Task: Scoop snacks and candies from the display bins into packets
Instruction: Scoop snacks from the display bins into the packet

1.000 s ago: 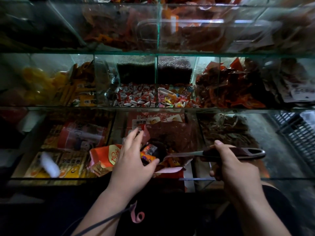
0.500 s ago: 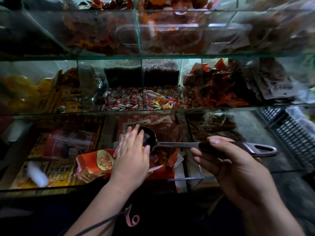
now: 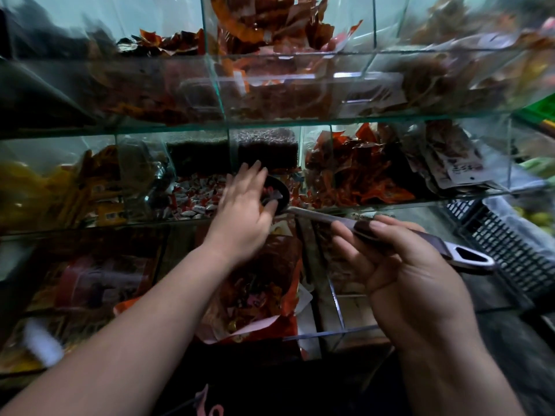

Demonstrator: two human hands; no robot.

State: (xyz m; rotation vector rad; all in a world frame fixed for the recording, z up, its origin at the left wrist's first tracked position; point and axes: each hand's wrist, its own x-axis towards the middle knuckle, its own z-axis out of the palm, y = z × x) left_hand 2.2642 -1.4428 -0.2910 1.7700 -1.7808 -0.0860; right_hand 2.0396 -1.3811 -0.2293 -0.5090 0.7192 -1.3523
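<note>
- Candies: small wrapped pieces, red and white, heaped in a glass bin on the middle shelf, at about 10 o'clock from frame centre.
- Scoop: its dark round bowl sits at the bin's front edge with a few wrapped pieces in it. The long handle runs out toward 4 o'clock.
- Right hand: fingers and thumb are wrapped round the handle, grasping it mid-length. The slotted end pokes out beyond the hand.
- Left hand: fingers are straight and laid over the bowl from its 9 o'clock side, thumb at the rim. It grasps nothing and seems only to cover the load.
- Packet: an open orange-red bag on the lower shelf, at 6 o'clock from the bowl. Its mouth faces up and there are sweets inside.
- Black crate: at 3 o'clock, well apart.
- Reading: the step is likely getting the loaded bowl to the packet, though the left hand may instead be pressing pieces in.
- To do it well: hold the bowl level and use the left palm as a lid. Clear the glass edge, lower toward 6 o'clock, and tip only once the bowl is over the packet's mouth.
</note>
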